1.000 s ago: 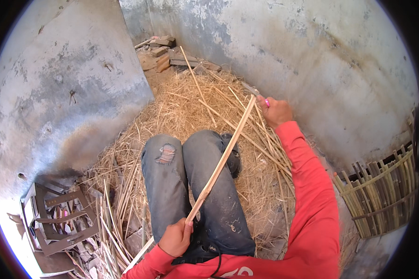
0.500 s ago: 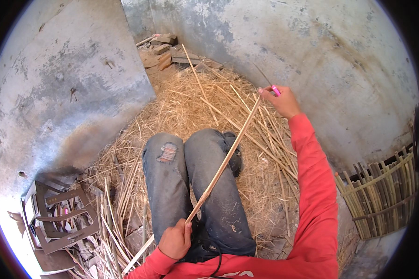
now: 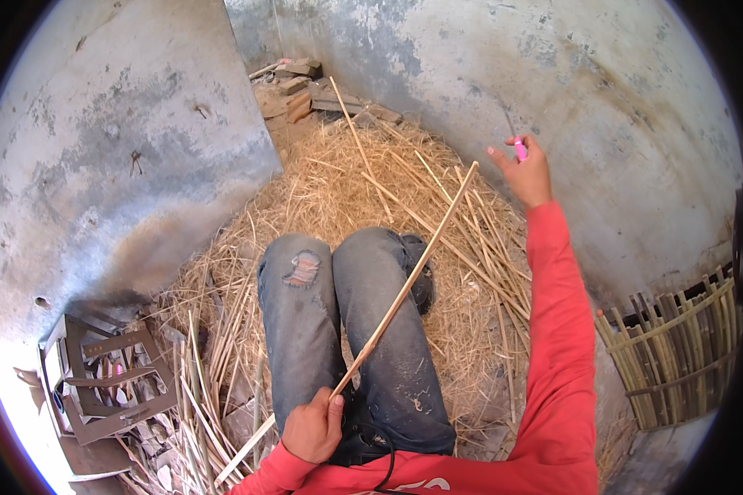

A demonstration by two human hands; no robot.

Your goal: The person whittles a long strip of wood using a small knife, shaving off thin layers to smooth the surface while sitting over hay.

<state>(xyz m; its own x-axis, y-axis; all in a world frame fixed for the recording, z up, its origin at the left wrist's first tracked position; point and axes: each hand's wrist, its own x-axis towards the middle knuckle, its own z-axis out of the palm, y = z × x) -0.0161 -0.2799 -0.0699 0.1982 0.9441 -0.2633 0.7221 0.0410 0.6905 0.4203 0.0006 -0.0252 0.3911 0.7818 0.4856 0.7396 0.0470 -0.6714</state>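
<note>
My left hand (image 3: pixel 313 427) is closed around a long, thin bamboo strip (image 3: pixel 400 289) near my lap. The strip slants up and away across my right thigh, and its lower end shows past my left wrist. Out to the far right, near the wall, my right hand (image 3: pixel 528 175) grips a knife by its pink handle (image 3: pixel 520 149). The thin dark blade points up, slightly blurred. A gap separates this hand from the strip's far tip; the thumb sticks out toward it.
Pale shavings (image 3: pixel 330 181) cover the ground around my knees, with loose strips (image 3: pixel 487 256) lying on them. Bricks (image 3: pixel 297 82) sit in the far corner. A dark broken frame (image 3: pixel 124 379) stands at left, a slatted bamboo panel (image 3: pixel 677 355) at right. Plaster walls (image 3: pixel 603 124) rise behind.
My right hand has come off the strip's far tip and moved right and slightly up with the knife. The left hand still holds the strip in nearly the same place.
</note>
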